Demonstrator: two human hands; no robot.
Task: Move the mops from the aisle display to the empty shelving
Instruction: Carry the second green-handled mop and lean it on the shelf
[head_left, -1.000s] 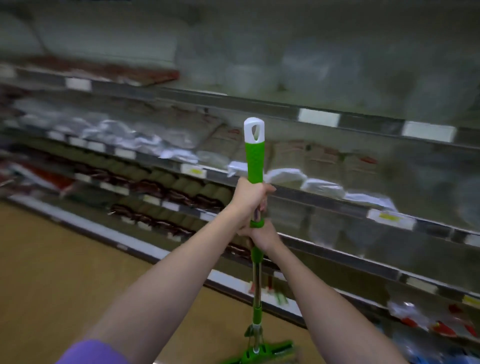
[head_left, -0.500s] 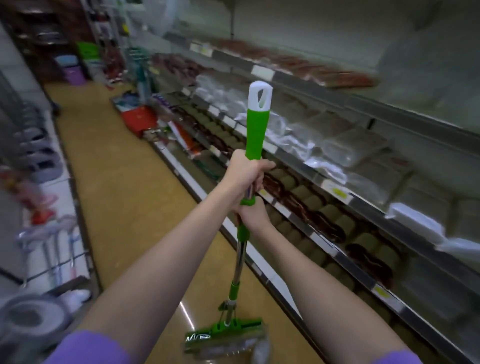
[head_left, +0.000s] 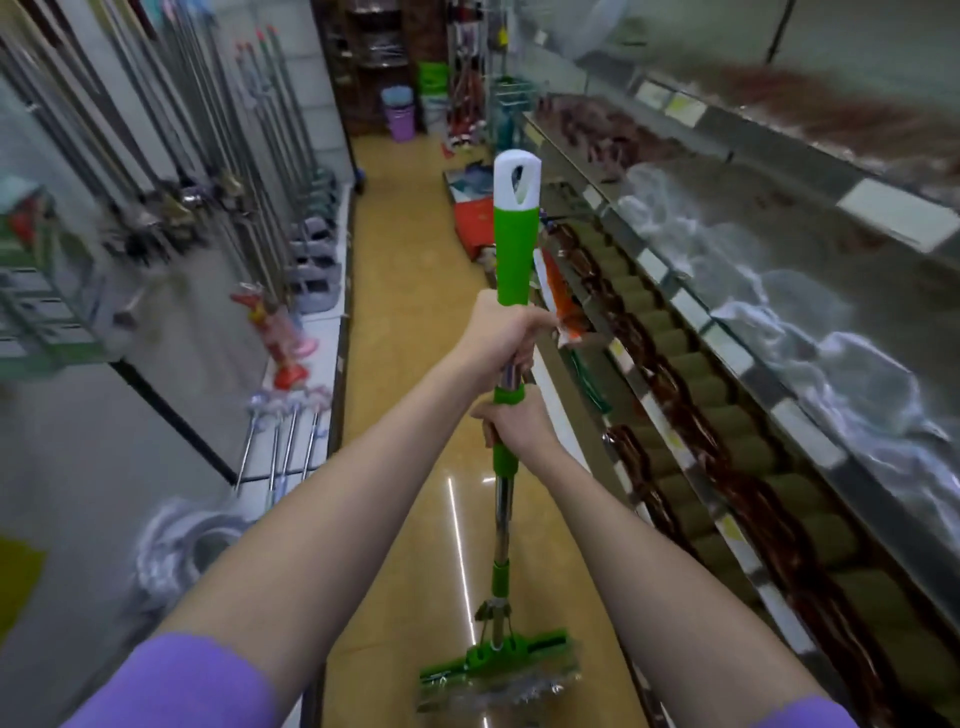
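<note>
I hold the green sponge mop (head_left: 514, 249) upright mid-aisle: my left hand (head_left: 498, 332) grips its green handle, my right hand (head_left: 519, 423) grips lower; stocked shelves (head_left: 727, 332) at three o'clock.

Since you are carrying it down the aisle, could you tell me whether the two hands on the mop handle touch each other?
Apart: the head view shows bare handle between the left hand and the right hand.

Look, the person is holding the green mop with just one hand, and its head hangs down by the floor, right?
Not quite: both hands grip the green mop, the left hand above the right hand. The head view shows this. Its head does hang down by the floor.
</note>
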